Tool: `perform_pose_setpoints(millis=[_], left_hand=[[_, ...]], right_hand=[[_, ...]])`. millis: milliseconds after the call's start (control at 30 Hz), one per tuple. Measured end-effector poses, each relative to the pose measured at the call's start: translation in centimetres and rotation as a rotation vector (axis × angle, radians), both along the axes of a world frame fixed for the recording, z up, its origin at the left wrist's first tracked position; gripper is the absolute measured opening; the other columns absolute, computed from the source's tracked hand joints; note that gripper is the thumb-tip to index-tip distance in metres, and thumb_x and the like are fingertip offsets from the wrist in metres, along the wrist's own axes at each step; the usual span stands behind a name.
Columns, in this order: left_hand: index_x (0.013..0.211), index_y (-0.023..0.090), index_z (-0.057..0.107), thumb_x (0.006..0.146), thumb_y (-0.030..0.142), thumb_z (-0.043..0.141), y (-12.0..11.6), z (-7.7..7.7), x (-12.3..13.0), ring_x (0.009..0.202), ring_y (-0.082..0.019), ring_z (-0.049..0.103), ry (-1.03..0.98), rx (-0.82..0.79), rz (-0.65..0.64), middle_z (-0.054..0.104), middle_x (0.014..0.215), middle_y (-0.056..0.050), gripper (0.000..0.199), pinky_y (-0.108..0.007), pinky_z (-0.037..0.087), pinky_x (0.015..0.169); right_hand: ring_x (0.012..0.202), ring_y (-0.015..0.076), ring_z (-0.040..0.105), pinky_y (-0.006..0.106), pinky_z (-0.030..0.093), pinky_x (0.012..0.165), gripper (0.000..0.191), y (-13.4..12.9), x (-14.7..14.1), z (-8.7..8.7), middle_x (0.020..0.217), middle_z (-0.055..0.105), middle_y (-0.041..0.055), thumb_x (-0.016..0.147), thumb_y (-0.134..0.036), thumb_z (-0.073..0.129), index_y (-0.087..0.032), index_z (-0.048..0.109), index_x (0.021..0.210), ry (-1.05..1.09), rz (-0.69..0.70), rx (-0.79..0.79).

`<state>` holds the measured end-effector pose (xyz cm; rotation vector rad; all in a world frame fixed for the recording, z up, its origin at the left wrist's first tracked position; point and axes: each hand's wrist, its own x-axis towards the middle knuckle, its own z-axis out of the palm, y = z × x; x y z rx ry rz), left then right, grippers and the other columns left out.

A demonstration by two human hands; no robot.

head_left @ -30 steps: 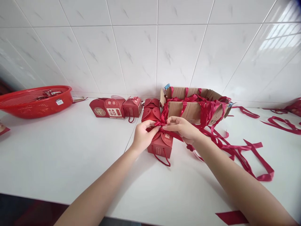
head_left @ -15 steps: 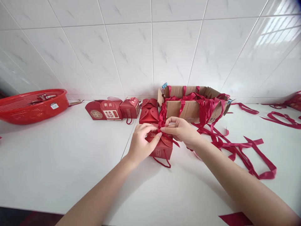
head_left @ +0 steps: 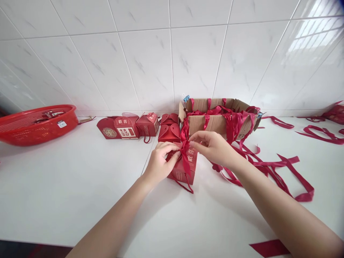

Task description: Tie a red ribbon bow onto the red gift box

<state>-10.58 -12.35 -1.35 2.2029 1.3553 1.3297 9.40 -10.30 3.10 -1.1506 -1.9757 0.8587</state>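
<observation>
A small red gift box (head_left: 191,163) with pale lettering and a twisted cord handle (head_left: 185,187) stands on the white table in front of me. Dark red ribbon (head_left: 185,161) is gathered on its top, one tail hanging down the near side. My left hand (head_left: 162,159) pinches the ribbon from the left, thumb and fingers closed at the knot. From the right, my right hand (head_left: 209,145) has thumb and index fingertips closed on the ribbon near its top. The fingers partly hide the knot.
Behind the box are plain red boxes (head_left: 169,133) and a cardboard carton (head_left: 206,123) draped with ribbons. Printed red boxes (head_left: 118,126) and a red plastic basket (head_left: 37,125) stand left. Loose ribbon strips (head_left: 282,179) lie right; another piece (head_left: 268,248) is at the near edge.
My right hand has shifted slightly up and right from the knot. The ribbon tail that pointed right now hangs down the box front, uncovering more lettering.
</observation>
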Motion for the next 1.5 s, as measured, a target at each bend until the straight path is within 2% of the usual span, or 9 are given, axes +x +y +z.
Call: perform_pose_setpoints(millis=[100, 200, 333, 533, 633, 767, 1067, 1300, 1500], left_hand=[[0.086, 0.021, 0.070, 0.084, 0.023, 0.058, 0.1, 0.0, -0.1, 0.093, -0.022, 0.063, -0.003, -0.030, -0.008, 0.071, 0.094, -0.006, 0.012, -0.035, 0.050, 0.081], [0.086, 0.021, 0.069, 0.084, 0.024, 0.058, 0.1, 0.1, -0.2, 0.092, -0.022, 0.063, -0.004, -0.056, -0.022, 0.070, 0.094, -0.006, 0.012, -0.033, 0.051, 0.078], [0.086, 0.019, 0.068, 0.084, 0.023, 0.056, 0.1, 0.4, -0.4, 0.090, -0.021, 0.064, -0.021, -0.099, -0.038, 0.069, 0.093, -0.007, 0.013, -0.030, 0.051, 0.071], [0.085, 0.019, 0.065, 0.083, 0.020, 0.056, 0.0, 0.4, -0.6, 0.080, -0.017, 0.063, -0.046, -0.036, 0.005, 0.068, 0.087, -0.004, 0.010, -0.028, 0.051, 0.071], [0.086, 0.019, 0.065, 0.083, 0.019, 0.057, 0.0, 0.4, -0.5, 0.083, -0.017, 0.064, -0.027, -0.004, -0.015, 0.069, 0.089, -0.004, 0.009, -0.028, 0.051, 0.076], [0.085, 0.020, 0.065, 0.083, 0.021, 0.058, 0.1, 0.4, -0.5, 0.084, -0.018, 0.064, -0.032, -0.006, -0.020, 0.069, 0.089, -0.004, 0.008, -0.029, 0.051, 0.075], [0.082, 0.019, 0.062, 0.082, 0.016, 0.055, -0.2, 0.4, -0.2, 0.080, -0.017, 0.063, 0.054, 0.101, -0.001, 0.068, 0.083, -0.003, 0.008, -0.029, 0.049, 0.075], [0.080, 0.020, 0.061, 0.081, 0.018, 0.056, -0.4, 0.5, -0.2, 0.078, -0.018, 0.061, 0.055, 0.075, 0.003, 0.067, 0.080, -0.002, 0.006, -0.030, 0.049, 0.071], [0.079, 0.021, 0.064, 0.081, 0.023, 0.059, -0.6, 1.0, 0.0, 0.072, -0.016, 0.061, -0.052, -0.050, -0.002, 0.068, 0.080, -0.002, 0.005, -0.027, 0.048, 0.062]], right_hand=[[0.091, 0.0196, 0.063, 0.033, 0.049, 0.077, 0.022, 1.0, 0.2, -0.7, 0.106, 0.068, 0.0048, 0.080, -0.026, 0.060, -0.022, 0.066, 0.100, -0.009, -0.042, 0.127], [0.106, 0.0202, 0.061, 0.035, 0.048, 0.090, 0.036, 1.8, 0.1, -1.5, 0.118, 0.065, 0.0059, 0.081, -0.021, 0.058, -0.021, 0.060, 0.117, 0.030, 0.121, 0.095], [0.095, 0.0178, 0.065, 0.033, 0.051, 0.084, 0.033, 2.2, 0.0, -1.7, 0.102, 0.069, 0.0041, 0.083, -0.019, 0.057, -0.020, 0.060, 0.115, 0.077, 0.206, 0.087], [0.087, 0.0158, 0.061, 0.029, 0.050, 0.074, 0.042, 1.7, 0.3, -1.3, 0.096, 0.065, 0.0043, 0.080, -0.004, 0.046, -0.023, 0.067, 0.111, -0.028, 0.286, 0.399], [0.085, 0.0157, 0.059, 0.028, 0.050, 0.071, 0.043, 1.2, 0.0, -1.3, 0.097, 0.061, 0.0063, 0.080, -0.004, 0.046, -0.023, 0.067, 0.113, -0.055, 0.320, 0.443], [0.088, 0.0161, 0.060, 0.028, 0.050, 0.072, 0.036, 0.7, -0.5, -1.0, 0.100, 0.065, 0.0047, 0.079, -0.008, 0.053, -0.024, 0.068, 0.108, 0.049, 0.307, 0.342], [0.070, 0.0097, 0.057, 0.024, 0.048, 0.065, 0.018, 0.5, -0.6, -0.2, 0.091, 0.065, 0.0024, 0.080, -0.021, 0.062, -0.018, 0.067, 0.097, 0.411, 0.255, -0.215], [0.067, 0.0092, 0.058, 0.025, 0.049, 0.067, 0.021, 0.5, -0.5, -0.2, 0.086, 0.064, 0.0016, 0.075, -0.024, 0.069, -0.018, 0.065, 0.095, 0.475, 0.262, -0.315], [0.072, 0.0108, 0.059, 0.024, 0.048, 0.064, 0.020, 0.0, -1.0, -0.3, 0.088, 0.066, 0.0021, 0.074, -0.029, 0.072, -0.018, 0.064, 0.089, 0.409, 0.276, -0.258]])
